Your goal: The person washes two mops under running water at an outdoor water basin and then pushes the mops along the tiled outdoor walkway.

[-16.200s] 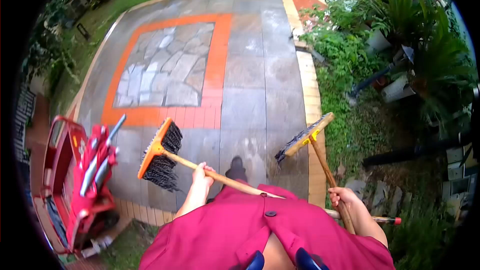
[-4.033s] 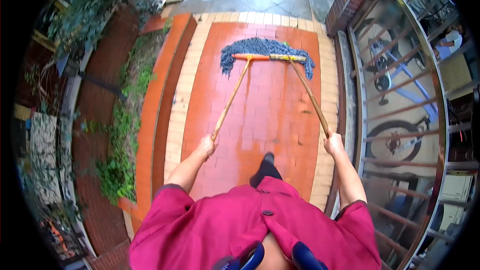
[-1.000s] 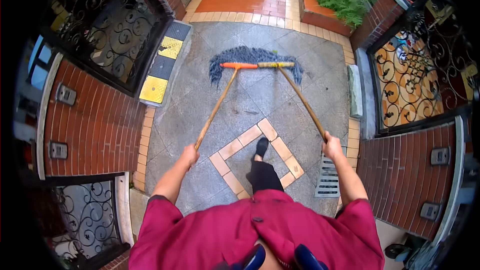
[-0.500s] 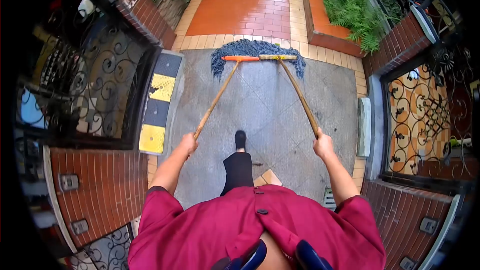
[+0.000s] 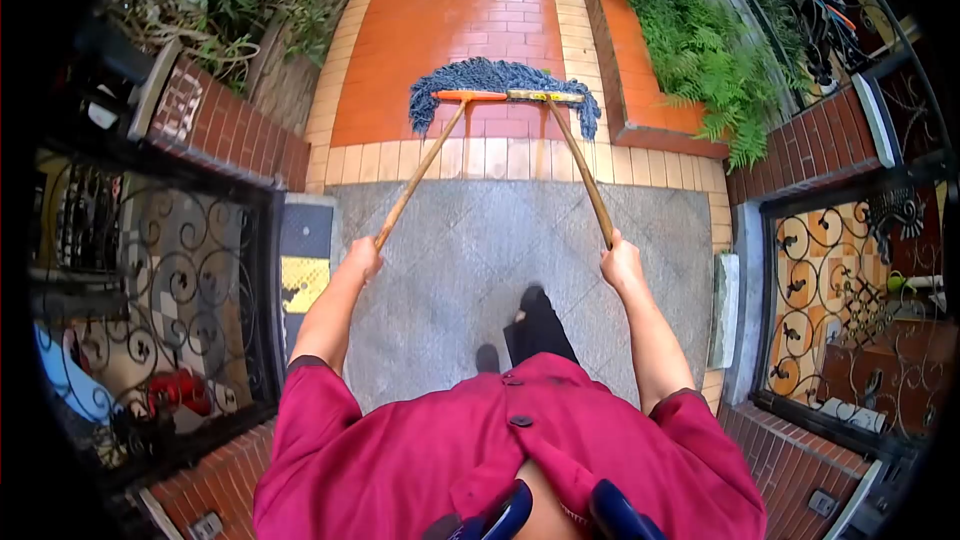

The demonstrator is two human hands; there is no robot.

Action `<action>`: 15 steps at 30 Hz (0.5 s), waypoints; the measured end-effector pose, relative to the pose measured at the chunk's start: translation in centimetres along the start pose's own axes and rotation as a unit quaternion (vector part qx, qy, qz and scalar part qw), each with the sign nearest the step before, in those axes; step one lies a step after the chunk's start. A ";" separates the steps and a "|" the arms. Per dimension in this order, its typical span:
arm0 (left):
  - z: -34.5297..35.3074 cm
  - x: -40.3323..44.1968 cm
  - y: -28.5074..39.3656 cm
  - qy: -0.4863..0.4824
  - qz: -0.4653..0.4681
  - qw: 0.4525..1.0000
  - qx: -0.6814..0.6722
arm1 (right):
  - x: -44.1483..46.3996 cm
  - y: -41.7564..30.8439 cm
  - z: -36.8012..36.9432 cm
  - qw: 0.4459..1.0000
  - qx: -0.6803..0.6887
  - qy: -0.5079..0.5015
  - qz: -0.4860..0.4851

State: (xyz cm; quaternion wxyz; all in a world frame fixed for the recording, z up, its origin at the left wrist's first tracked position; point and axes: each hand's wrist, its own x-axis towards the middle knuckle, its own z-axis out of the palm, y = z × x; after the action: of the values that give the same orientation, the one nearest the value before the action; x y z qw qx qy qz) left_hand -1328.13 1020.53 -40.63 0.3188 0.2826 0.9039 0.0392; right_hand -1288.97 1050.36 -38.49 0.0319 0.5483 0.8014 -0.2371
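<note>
My left hand [image 5: 364, 258] is closed round the wooden handle of a mop [image 5: 425, 168] with an orange head bar. In my right hand [image 5: 621, 264] is the handle of a second mop [image 5: 582, 162], whose head bar is yellowish. Both handles slant inward and away from me. Their heads sit side by side, and the blue-grey strands [image 5: 480, 73] run together into one wide band. That band lies on the orange and red tiled path [image 5: 400, 40], just past the cream tile border [image 5: 485, 160]. Where one mop's strands end and the other's begin I cannot tell.
Grey paving [image 5: 450, 230] lies under my feet. Wrought-iron gates stand at the left [image 5: 190, 290] and right [image 5: 830, 280], with brick pillars. A raised orange planter edge [image 5: 640, 110] with ferns [image 5: 690, 60] borders the path; a yellow-and-black ramp [image 5: 305, 280] is at the left.
I have stepped forward, and both mop heads have slid from the grey paving over the cream border onto the coloured tiles. Both hands still grip the handles.
</note>
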 end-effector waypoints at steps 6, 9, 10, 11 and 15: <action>-10.0 18.0 8.0 0.001 -0.018 1.000 -0.010 | 21.5 -3.6 -3.9 0.999 -0.008 0.036 -0.028; -16.4 25.6 14.3 -0.027 -0.058 0.998 -0.004 | 33.4 -6.5 -7.4 1.000 -0.017 0.011 0.013; -18.4 27.9 16.0 -0.036 -0.053 0.998 -0.004 | 36.6 -7.9 -9.0 1.000 -0.018 0.014 0.015; -20.4 30.5 17.4 -0.037 -0.054 0.998 0.005 | 39.8 -9.2 -10.4 0.999 -0.021 0.018 0.017; -26.5 40.2 22.8 -0.047 -0.058 0.997 0.012 | 53.0 -13.7 -14.7 0.999 -0.031 0.004 0.014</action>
State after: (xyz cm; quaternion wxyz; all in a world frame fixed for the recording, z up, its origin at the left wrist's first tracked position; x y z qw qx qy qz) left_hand -1358.54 1064.05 -36.20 0.3594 0.2354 0.9030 -0.0035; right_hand -1319.13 1098.29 -37.22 0.0493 0.5592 0.8005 -0.2099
